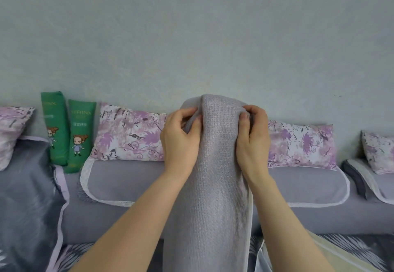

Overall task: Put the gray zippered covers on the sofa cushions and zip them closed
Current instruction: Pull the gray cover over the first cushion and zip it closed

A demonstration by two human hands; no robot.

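Soft, even light all over, no glare, and a cool tint on the wall (191, 26). Shadows barely there. Weave of the gray cover (213, 186) is crisp at centre. Lower left looks smeared, and the sofa back (128, 178) bows toward both edges.

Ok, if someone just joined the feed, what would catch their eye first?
The tall gray cover held upright in the centre, with the left hand and right hand gripping its top from either side. Next, the two green packs standing at left, beside a purple flowered pillow.
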